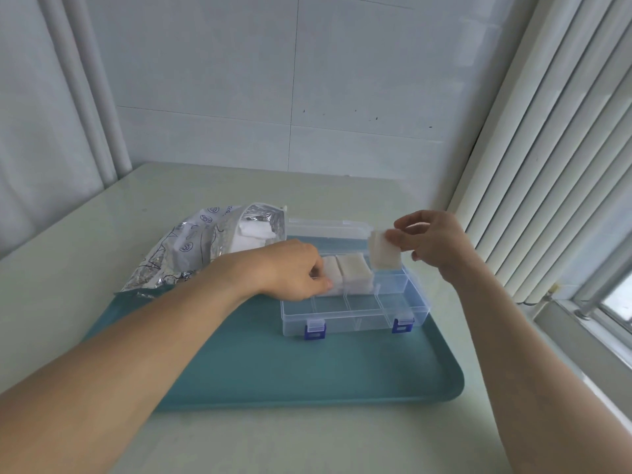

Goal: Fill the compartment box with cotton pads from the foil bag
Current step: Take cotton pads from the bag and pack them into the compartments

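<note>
My right hand pinches cotton pads above the open compartment box on the tray; my left hand grips a stack in a rear compartment. Foil bag holds more pads.

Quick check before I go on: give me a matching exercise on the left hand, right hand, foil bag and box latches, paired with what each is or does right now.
Things:
1. left hand
2. right hand
3. foil bag
4. box latches

States:
A. blue, on the box's near wall
B. lies open left of the box
C. holds a stack of pads above the box
D. rests on pads in a far-row compartment

Pairs: 1-D, 2-C, 3-B, 4-A
</note>
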`<state>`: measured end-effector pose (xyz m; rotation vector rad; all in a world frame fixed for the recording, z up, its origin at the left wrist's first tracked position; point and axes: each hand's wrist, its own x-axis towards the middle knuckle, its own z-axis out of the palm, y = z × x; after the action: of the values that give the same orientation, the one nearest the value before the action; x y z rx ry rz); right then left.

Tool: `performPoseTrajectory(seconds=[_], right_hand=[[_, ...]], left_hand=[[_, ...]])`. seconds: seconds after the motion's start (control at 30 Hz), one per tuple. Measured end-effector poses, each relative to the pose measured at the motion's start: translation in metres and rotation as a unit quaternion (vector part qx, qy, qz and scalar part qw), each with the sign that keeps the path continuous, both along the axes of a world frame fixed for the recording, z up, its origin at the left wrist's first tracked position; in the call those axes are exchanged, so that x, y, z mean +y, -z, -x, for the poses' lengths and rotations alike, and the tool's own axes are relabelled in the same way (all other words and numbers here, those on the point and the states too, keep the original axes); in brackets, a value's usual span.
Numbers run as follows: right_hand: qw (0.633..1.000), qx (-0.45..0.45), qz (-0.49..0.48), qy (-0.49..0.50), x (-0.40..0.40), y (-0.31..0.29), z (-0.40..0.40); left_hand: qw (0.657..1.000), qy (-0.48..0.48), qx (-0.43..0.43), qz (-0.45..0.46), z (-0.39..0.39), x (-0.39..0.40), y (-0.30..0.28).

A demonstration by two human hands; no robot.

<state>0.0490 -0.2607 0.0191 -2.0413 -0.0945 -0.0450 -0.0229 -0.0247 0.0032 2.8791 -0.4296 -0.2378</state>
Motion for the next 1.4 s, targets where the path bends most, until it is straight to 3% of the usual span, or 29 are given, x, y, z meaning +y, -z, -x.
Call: performPoseTrajectory(seconds=[0.23, 0.43, 0.63, 0.73, 0.83, 0.93, 1.0, 1.07, 1.17, 1.27, 1.33, 1.4], right_hand=[[0.965, -0.026, 0.258, -0.021, 0.015, 0.002, -0.007], [0.936, -0.076, 0.343, 0.017, 0.024, 0.02, -0.01], [0.864, -0.124, 0.487, 0.016, 0.033, 0.015, -0.007], [0.862, -0.085, 0.501, -0.005, 0.032, 0.01, -0.015], [0.834, -0.006, 0.549, -0.056, 0.028, 0.009, -0.024], [0.815, 0.039, 0.57, -0.099, 0.028, 0.001, -0.03], [0.819, 0.038, 0.562, -0.109, 0.029, -0.017, -0.026], [0.874, -0.036, 0.476, -0.086, 0.03, -0.039, -0.018], [0.949, -0.143, 0.277, -0.05, 0.049, -0.061, 0.006], [0.965, -0.117, 0.184, -0.143, 0.093, -0.062, 0.034], [0.964, -0.076, 0.156, -0.202, 0.125, -0.049, 0.044], [0.958, -0.049, 0.175, -0.223, 0.155, -0.029, 0.049]], left_hand=[[1.0, 0.003, -0.001, 0.005, -0.003, 0.002, 0.002], [1.0, 0.003, -0.002, 0.006, -0.004, 0.002, 0.002], [1.0, 0.001, -0.002, 0.008, -0.001, -0.001, 0.001], [1.0, -0.001, 0.003, 0.012, 0.0, -0.001, -0.001], [1.0, 0.003, 0.008, 0.014, 0.003, -0.001, -0.005], [0.997, -0.002, -0.019, 0.072, 0.009, 0.004, -0.02], [0.983, -0.01, -0.09, 0.158, 0.016, 0.012, -0.037], [0.956, -0.041, -0.188, 0.221, 0.022, 0.024, -0.056], [0.946, -0.129, -0.257, 0.147, 0.026, 0.049, -0.073], [0.967, -0.231, -0.1, -0.038, 0.025, 0.07, -0.069], [0.964, -0.253, -0.034, -0.077, 0.021, 0.076, -0.059], [0.963, -0.259, -0.032, -0.075, 0.013, 0.082, -0.051]])
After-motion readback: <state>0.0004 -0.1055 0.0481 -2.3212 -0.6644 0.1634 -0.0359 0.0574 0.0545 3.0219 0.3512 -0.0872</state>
